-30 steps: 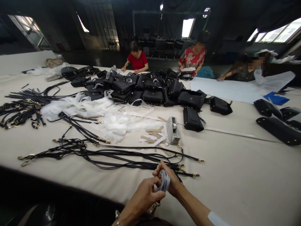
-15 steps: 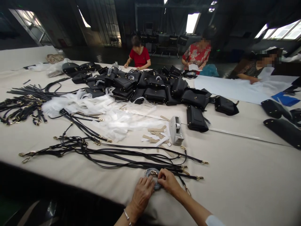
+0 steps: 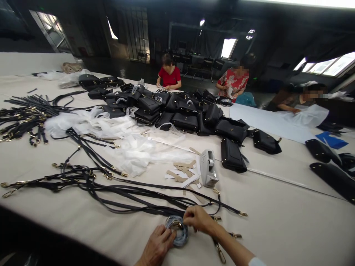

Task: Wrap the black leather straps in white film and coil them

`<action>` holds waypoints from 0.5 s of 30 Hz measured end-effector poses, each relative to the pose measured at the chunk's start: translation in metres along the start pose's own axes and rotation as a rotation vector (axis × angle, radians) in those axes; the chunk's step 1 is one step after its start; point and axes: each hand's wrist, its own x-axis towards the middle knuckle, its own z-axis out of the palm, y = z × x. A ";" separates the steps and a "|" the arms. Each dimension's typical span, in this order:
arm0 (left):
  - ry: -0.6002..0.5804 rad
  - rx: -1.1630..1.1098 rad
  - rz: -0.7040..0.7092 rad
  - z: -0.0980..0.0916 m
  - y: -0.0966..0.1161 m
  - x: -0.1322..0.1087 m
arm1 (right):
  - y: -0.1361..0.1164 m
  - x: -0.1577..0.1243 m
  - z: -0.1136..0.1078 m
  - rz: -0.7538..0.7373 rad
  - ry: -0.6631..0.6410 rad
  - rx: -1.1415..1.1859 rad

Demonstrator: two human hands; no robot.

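Observation:
At the table's near edge my left hand [image 3: 156,246] presses a small coiled bundle wrapped in clear film [image 3: 176,231] down onto the cloth, fingers curled over its left side. My right hand [image 3: 198,219] pinches the bundle's top right, where a gold clasp shows. Long black straps with gold clips [image 3: 116,186] lie spread just beyond both hands. One gold clip [image 3: 219,253] lies beside my right forearm.
A grey tape dispenser [image 3: 208,168] stands past the straps, with cardboard scraps [image 3: 181,170] and white plastic wrap [image 3: 133,146] to its left. A heap of black handbags [image 3: 183,111] fills the middle. More straps [image 3: 22,118] lie far left. Three people work across the table.
My hands came down from holding the wrapped bundle in the air and now press it on the table. The view tilted and shifted a little.

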 end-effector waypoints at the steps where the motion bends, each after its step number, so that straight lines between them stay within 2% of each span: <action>1: -0.002 -0.004 -0.009 0.001 0.000 0.000 | -0.002 0.008 -0.014 -0.022 0.054 -0.054; 4: 0.006 -0.014 -0.032 0.002 -0.001 -0.001 | -0.008 0.039 -0.055 -0.091 0.216 -0.246; 7: 0.055 -0.030 -0.043 0.007 -0.002 -0.002 | -0.012 0.074 -0.082 -0.158 0.222 -0.443; 11: 0.131 -0.020 -0.057 0.014 -0.003 -0.002 | -0.010 0.100 -0.088 -0.242 0.106 -0.643; 15: 0.166 0.041 -0.063 0.021 -0.003 -0.003 | -0.002 0.100 -0.085 -0.287 0.029 -0.775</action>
